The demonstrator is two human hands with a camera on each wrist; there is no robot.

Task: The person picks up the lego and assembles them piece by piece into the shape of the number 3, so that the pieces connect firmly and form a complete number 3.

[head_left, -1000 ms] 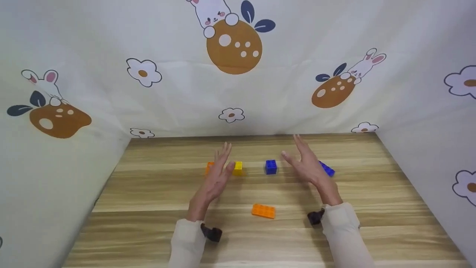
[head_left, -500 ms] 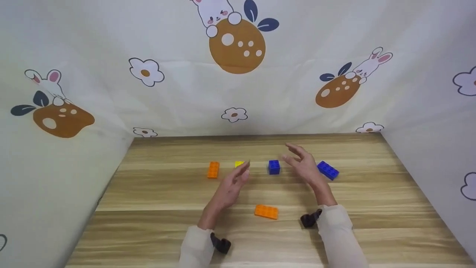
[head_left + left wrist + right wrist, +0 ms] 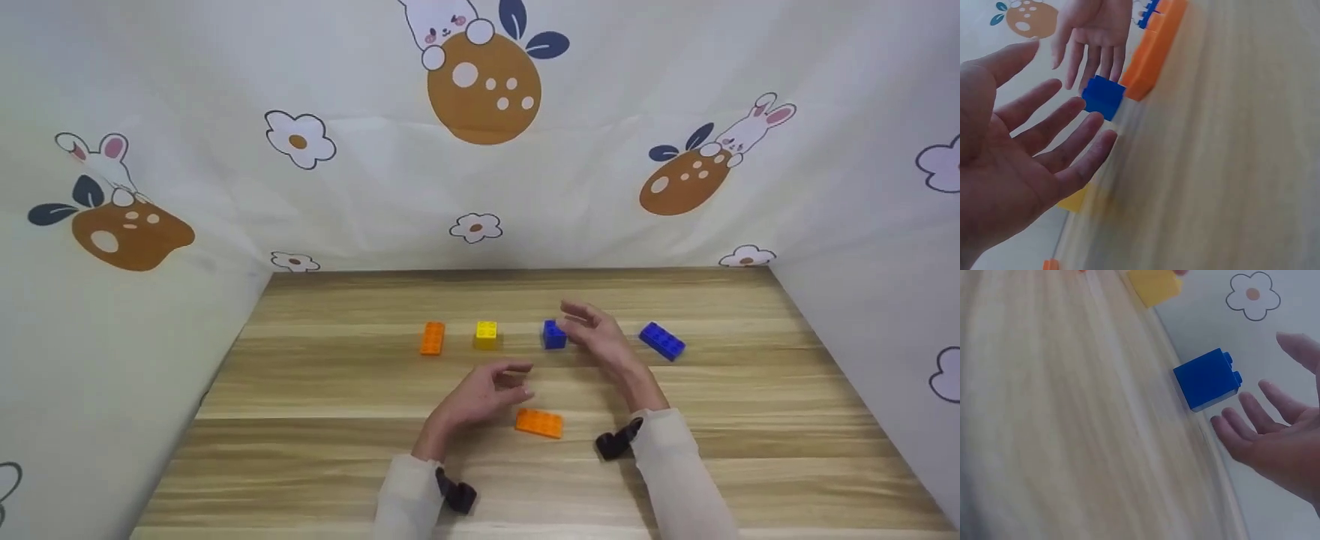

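Note:
My left hand (image 3: 484, 394) hovers just left of the near orange building block (image 3: 538, 424), its fingers spread and holding nothing. My right hand (image 3: 600, 341) is over the right side of the small blue block (image 3: 553, 335), partly covering it in the head view. In the right wrist view its fingers are loosely bent beside the blue block (image 3: 1207, 379), apart from it. A small yellow block (image 3: 486, 335) stands left of the blue one. Another orange block (image 3: 432, 339) lies further left, and a long blue block (image 3: 661, 341) lies to the right of my right hand.
The blocks are on a wood-grain table (image 3: 315, 465). A patterned white cloth (image 3: 360, 195) rises behind the table and along both sides. Each wrist carries a black camera mount, such as the one on the left wrist (image 3: 457, 495).
My left hand has come right and nearer, off the yellow block and towards the near orange block. My right hand has shifted left to the small blue block. The blocks keep their places.

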